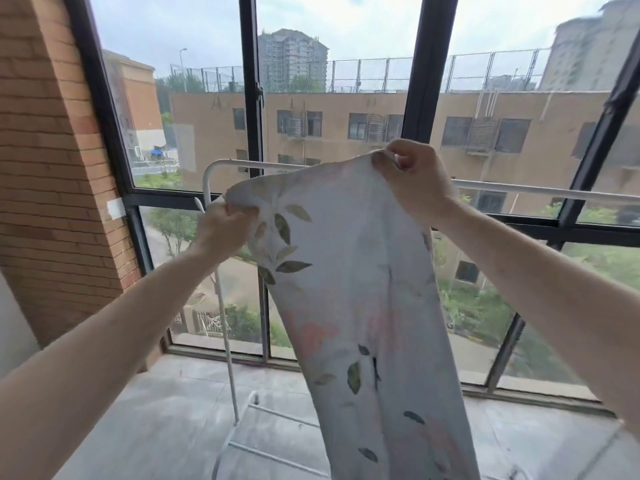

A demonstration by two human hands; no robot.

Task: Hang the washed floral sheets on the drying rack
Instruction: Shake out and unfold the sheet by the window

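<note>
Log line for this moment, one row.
stage: pre-hang | left hand: grips floral sheet top edge | right hand: pinches other corner | sheet: raised before rack bar, not draped

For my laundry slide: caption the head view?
Both hands, left hand and right hand, hold a floral sheet up before the white drying rack.
</note>
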